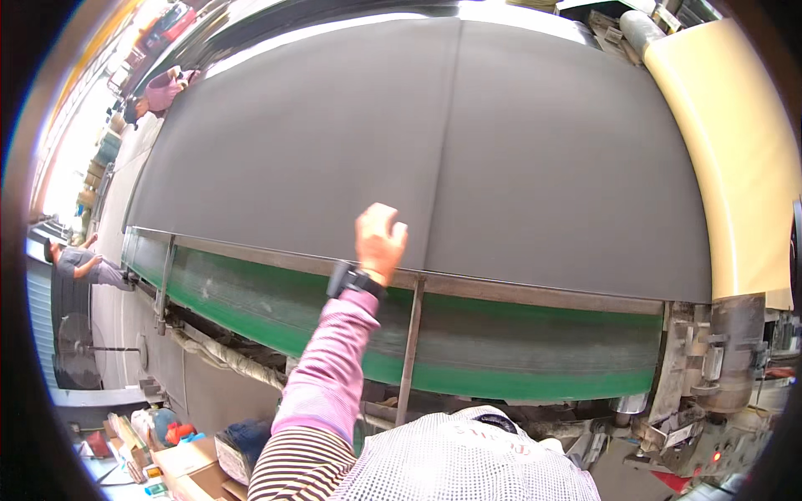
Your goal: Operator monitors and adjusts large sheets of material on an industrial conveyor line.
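Reaching up from the lower edge of the view, the left hand (380, 242) rests on the wide dark grey sheet of material (418, 150), at its lower edge, just left of a thin vertical seam that runs up the sheet. The fingers (376, 221) are curled loosely on the surface; whether they pinch the sheet or only press on it cannot be told. A black wristwatch (355, 281) sits on the wrist, above a pink long sleeve (330, 367). The right hand is not in view.

The grey sheet spans most of the view, stretched over a long machine bed, and ends below at a thin metal rail (535, 292). Under the rail runs a green belt (501, 367), crossed by a slim upright metal strut (411, 351) just right of the forearm. At the right end of the sheet stands a large cream-coloured roll (727, 142), with grey metal machine fittings (718, 359) below it.

At the far left a person in a grey top (79, 263) stands beside the machine, and another person in pink (163, 88) leans at the upper left edge of the sheet. Cardboard boxes (188, 463) and small coloured items lie on the floor at lower left. A white perforated garment (468, 459) fills the bottom centre.
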`<move>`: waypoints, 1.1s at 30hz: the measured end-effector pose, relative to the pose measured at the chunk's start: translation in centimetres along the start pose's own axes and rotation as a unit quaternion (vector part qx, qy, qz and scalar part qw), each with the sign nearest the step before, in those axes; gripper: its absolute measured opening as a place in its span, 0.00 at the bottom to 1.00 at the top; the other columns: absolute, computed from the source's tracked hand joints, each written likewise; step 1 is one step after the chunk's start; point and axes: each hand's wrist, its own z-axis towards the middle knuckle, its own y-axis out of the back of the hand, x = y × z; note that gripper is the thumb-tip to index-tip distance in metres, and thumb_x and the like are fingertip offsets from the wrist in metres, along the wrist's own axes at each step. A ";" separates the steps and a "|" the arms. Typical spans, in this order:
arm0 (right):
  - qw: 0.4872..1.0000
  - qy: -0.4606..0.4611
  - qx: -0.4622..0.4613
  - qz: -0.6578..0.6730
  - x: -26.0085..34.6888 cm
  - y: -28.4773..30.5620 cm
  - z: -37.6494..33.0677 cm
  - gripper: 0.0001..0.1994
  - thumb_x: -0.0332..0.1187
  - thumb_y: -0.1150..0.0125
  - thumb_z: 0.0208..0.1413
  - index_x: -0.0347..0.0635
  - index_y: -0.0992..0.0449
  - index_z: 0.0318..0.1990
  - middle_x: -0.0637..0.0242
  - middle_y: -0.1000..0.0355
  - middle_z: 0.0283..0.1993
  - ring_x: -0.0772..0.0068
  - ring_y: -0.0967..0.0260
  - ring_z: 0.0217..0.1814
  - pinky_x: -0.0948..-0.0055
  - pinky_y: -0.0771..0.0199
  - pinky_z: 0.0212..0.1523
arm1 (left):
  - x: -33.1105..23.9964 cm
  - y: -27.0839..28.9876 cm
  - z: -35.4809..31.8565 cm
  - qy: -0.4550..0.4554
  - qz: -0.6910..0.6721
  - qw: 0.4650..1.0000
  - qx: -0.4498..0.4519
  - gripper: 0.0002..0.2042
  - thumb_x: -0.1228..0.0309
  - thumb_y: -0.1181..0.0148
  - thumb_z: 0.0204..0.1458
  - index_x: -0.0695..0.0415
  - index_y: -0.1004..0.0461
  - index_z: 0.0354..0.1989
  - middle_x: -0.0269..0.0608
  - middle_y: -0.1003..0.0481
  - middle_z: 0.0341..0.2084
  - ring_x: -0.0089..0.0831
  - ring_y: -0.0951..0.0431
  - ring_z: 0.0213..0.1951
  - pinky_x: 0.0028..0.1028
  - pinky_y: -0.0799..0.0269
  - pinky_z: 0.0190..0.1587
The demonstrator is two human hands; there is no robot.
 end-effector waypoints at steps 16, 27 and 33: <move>0.992 0.005 0.074 -0.104 7.2 9.1 -5.4 0.16 0.40 0.50 0.50 0.44 0.18 0.35 0.50 0.23 0.40 0.52 0.24 0.43 0.56 0.26 0.45 | 12.5 3.6 2.2 0.143 0.153 0.953 0.217 0.26 0.53 0.30 0.38 0.57 0.27 0.43 0.45 0.29 0.42 0.43 0.30 0.48 0.38 0.32 0.51; 0.765 0.070 -0.626 0.132 17.2 37.7 -6.3 0.14 0.38 0.47 0.56 0.43 0.25 0.46 0.60 0.25 0.41 0.57 0.27 0.44 0.62 0.27 0.46 | 8.4 0.8 3.4 0.053 0.016 0.986 0.160 0.18 0.59 0.40 0.53 0.62 0.24 0.44 0.49 0.24 0.43 0.43 0.25 0.47 0.36 0.31 0.52; 0.872 -0.044 -0.478 -0.100 14.6 43.2 -2.5 0.08 0.37 0.46 0.52 0.50 0.21 0.33 0.68 0.24 0.32 0.64 0.25 0.36 0.61 0.31 0.40 | 19.3 6.2 1.0 0.190 0.236 0.925 0.230 0.14 0.61 0.42 0.55 0.61 0.24 0.37 0.48 0.25 0.35 0.44 0.25 0.40 0.38 0.30 0.45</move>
